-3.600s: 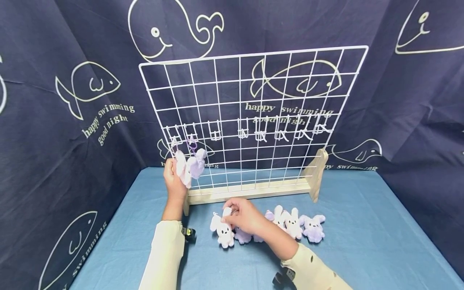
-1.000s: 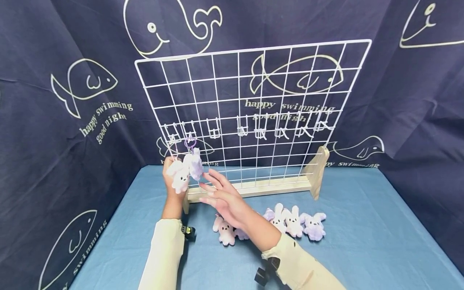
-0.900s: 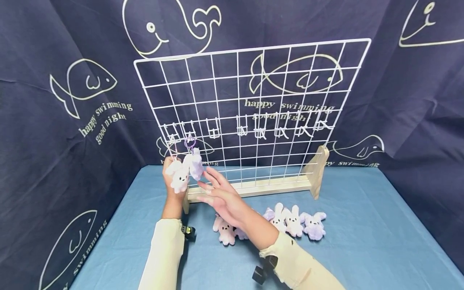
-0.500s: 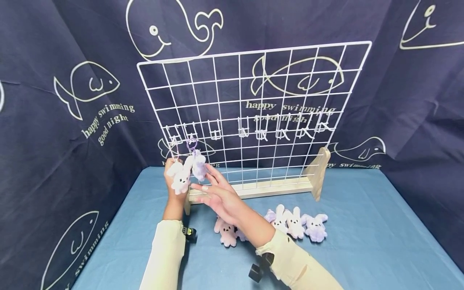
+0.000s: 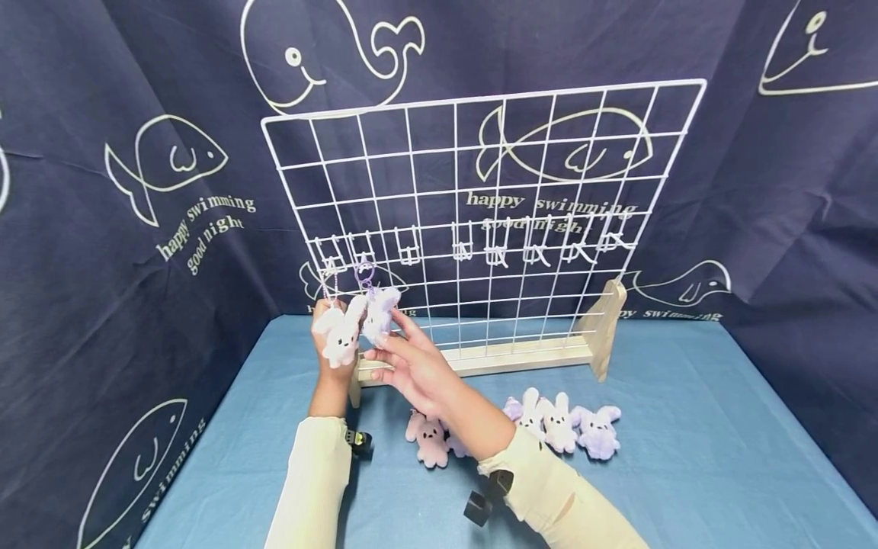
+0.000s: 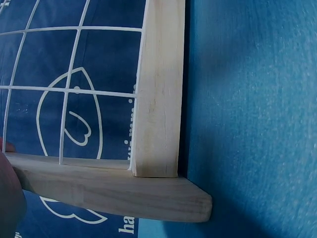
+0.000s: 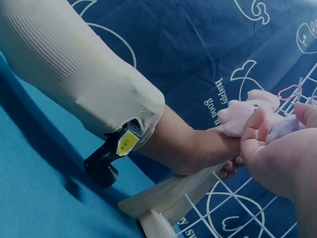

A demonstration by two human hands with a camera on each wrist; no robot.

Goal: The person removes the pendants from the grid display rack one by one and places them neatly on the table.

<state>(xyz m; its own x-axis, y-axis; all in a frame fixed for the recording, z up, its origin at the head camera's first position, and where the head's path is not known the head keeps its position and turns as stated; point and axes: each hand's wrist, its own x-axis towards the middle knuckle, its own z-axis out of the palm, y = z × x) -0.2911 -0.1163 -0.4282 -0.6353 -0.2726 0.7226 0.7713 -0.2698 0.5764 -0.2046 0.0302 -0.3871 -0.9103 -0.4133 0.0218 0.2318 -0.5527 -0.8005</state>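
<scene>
A white plush bunny keychain (image 5: 341,335) hangs by a bead chain from the leftmost hook of the white wire grid (image 5: 473,191). Beside it, a purple plush bunny keychain (image 5: 379,316) hangs by a purple ring on the second hook. My right hand (image 5: 421,374) pinches the purple bunny's lower body between thumb and fingers. Behind the white bunny, my left hand (image 5: 331,351) grips the stand's left wooden upright (image 6: 99,186); the bunny covers part of that hand in the head view. In the right wrist view, the left hand's fingertips (image 7: 232,167) curl at the wood.
Several hooks (image 5: 497,254) line the grid to the right. On the blue tablecloth (image 5: 686,457) lie a pinkish bunny (image 5: 430,441), two whitish bunnies (image 5: 559,423) and a purple bunny (image 5: 598,432); my right forearm partly hides other purple ones. A dark whale-print curtain stands behind.
My right hand has left the bunnies on the table, risen to the hanging purple bunny and closed its thumb and fingers on it. The white bunny has turned face forward. My left hand stays put.
</scene>
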